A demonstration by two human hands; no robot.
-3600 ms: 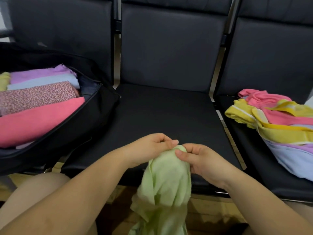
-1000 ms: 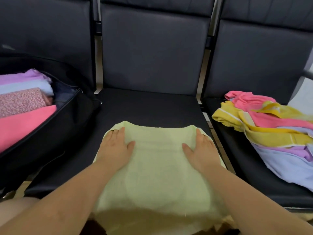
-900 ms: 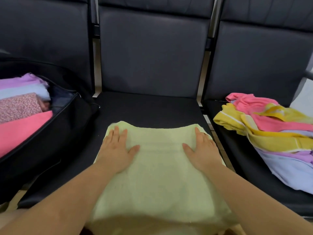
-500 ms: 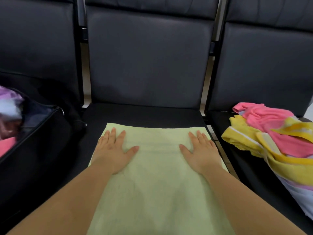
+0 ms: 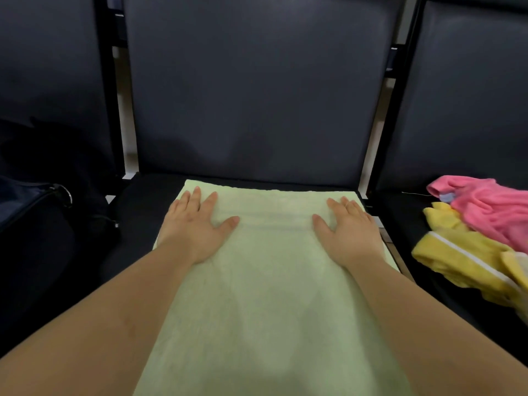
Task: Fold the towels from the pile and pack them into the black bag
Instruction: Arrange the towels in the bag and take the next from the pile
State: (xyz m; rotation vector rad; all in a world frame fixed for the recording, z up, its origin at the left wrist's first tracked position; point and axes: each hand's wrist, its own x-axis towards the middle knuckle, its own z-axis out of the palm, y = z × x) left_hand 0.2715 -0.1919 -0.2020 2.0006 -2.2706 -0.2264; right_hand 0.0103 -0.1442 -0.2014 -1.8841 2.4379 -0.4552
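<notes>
At the far left, the black bag [image 5: 34,224] sits on the left seat, only its dark edge and a metal ring [image 5: 64,194] in view; what is inside it cannot be seen from here. Next comes the middle seat [image 5: 143,201], whose dark cushion carries a pale green towel [image 5: 265,295] spread flat, its far edge near the backrest [image 5: 257,90] and its near part running out of the bottom of the view. The left hand [image 5: 194,227] lies palm down on the towel's left side, fingers straight and slightly spread, thumb pointing inward. The right hand [image 5: 350,228] lies the same way on the towel's right side, flat and wide, holding nothing. Both forearms reach in from the bottom corners. On the right seat [image 5: 400,224], well apart from the green towel, lies the pile of unfolded towels: a pink towel [image 5: 485,210] on top of a yellow towel [image 5: 457,252] with a white stripe.
</notes>
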